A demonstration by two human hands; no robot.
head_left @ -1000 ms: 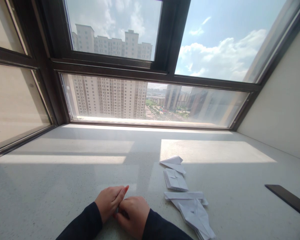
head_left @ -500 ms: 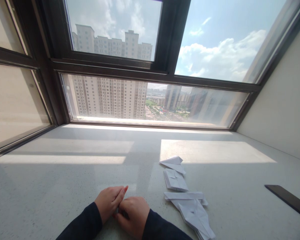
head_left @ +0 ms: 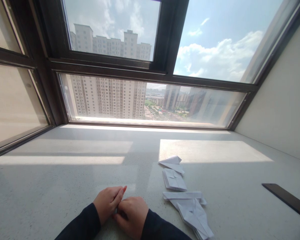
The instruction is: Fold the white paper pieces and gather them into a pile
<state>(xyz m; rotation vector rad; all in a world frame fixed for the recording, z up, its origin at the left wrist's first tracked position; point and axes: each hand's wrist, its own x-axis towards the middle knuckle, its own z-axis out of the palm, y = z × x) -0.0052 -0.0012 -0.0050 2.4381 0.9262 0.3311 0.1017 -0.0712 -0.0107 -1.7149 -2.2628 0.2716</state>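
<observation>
My left hand (head_left: 107,202) and my right hand (head_left: 133,213) rest against each other on the pale speckled sill. Both are closed, with fingers curled and pressed together, and I see nothing held in them. Their palms face away from view. To the right lie folded white papers: a pointed paper plane (head_left: 172,163) farthest off, then a squarish folded stack (head_left: 174,180). Closer to me, a folded paper piece with a long straight band (head_left: 182,196) lies partly under an angular folded paper bundle (head_left: 194,218). Neither hand touches the papers.
The broad sill (head_left: 65,186) runs up to a dark window frame (head_left: 150,126), with tall buildings outside. A dark flat object (head_left: 287,200) lies at the right edge. A pale wall (head_left: 282,113) closes the right side. Sunlit patches cross the sill.
The whole view has shifted very slightly to the left. My hands and the folded papers keep their places.
</observation>
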